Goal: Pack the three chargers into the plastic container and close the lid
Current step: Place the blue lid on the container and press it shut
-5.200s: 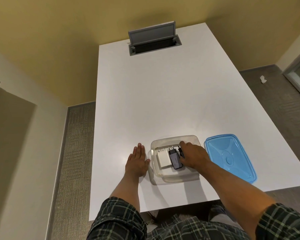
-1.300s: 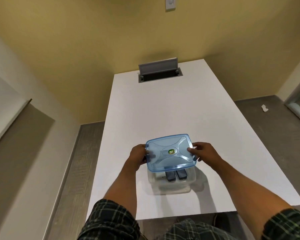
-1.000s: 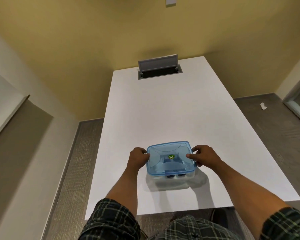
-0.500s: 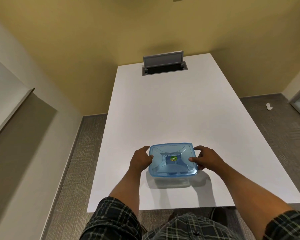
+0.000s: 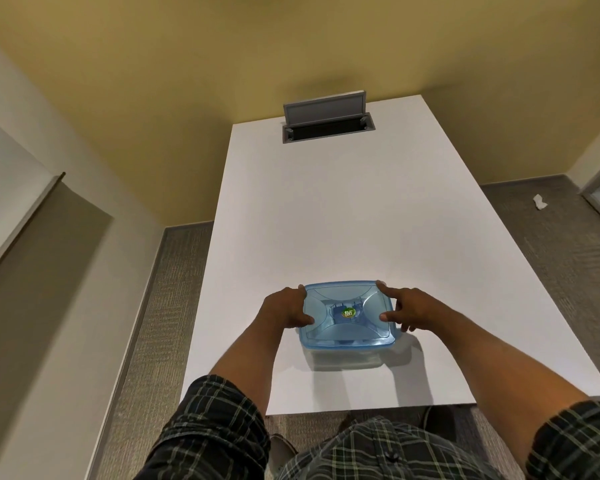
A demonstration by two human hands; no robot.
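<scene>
A: Head view, quick pass. Blue lid [image 5: 347,315] sits on the plastic container [image 5: 347,356], near the front edge of the white table [image 5: 326,209], about centre.

B: Hands?

A: Left hand [image 5: 284,311] on the lid's left side, thumb lying on the lid top, fingers curled over the left edge toward the far corner. Right hand [image 5: 413,311] on the right side, fingers [image 5: 387,291] spread, 1 reaching to the far right corner, thumb on the lid top, other fingers down the right wall.

B: Pressing or gripping?

A: Both touch the lid; how hard, cannot tell. Lid looks level on the rim, but whether it is fully snapped down, cannot tell.

B: Chargers?

A: Only faint dark shapes through the tinted lid, too vague to count.

B: Anything else?

A: Small green sticker [image 5: 349,312] at the lid's middle. Grey cable hatch [image 5: 326,119] at the table's far end, flap propped up. Plaid sleeves [image 5: 215,434] at the bottom.
</scene>
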